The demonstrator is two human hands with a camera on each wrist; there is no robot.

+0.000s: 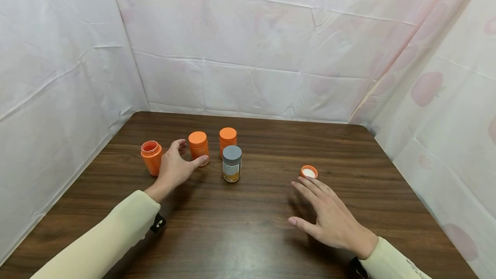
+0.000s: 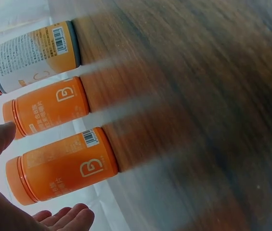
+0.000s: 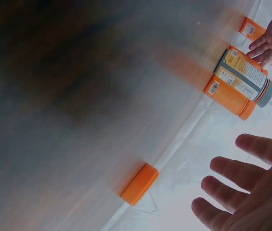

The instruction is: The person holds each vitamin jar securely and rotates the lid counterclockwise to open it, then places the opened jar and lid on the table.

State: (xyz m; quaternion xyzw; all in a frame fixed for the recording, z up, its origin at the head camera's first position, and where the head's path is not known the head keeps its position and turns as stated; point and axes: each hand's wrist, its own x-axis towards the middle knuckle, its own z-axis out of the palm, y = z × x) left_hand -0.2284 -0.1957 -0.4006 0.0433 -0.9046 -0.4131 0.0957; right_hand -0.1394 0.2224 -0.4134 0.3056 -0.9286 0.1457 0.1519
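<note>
My left hand (image 1: 176, 167) reaches around a capped orange bottle (image 1: 198, 140), thumb and fingers spread on either side of it; in the left wrist view, that orange bottle (image 2: 63, 166) stands between the thumb and fingertips without a visible grip. Just left of this hand stands an orange bottle without a cap (image 1: 152, 158), its mouth showing. On the right, my right hand (image 1: 333, 216) hovers over the table with fingers spread, holding nothing. Beyond its fingertips lies an orange cap (image 1: 308, 168), its white inside facing up; the right wrist view shows the cap (image 3: 139, 185) from the side.
Another capped orange bottle (image 1: 227, 134) stands further back. In front of it is a bottle with a grey cap (image 1: 232, 165) and a printed label. The brown wood-grain table (image 1: 248, 227) is bordered by pale hanging sheets (image 1: 248, 46) at the back and sides.
</note>
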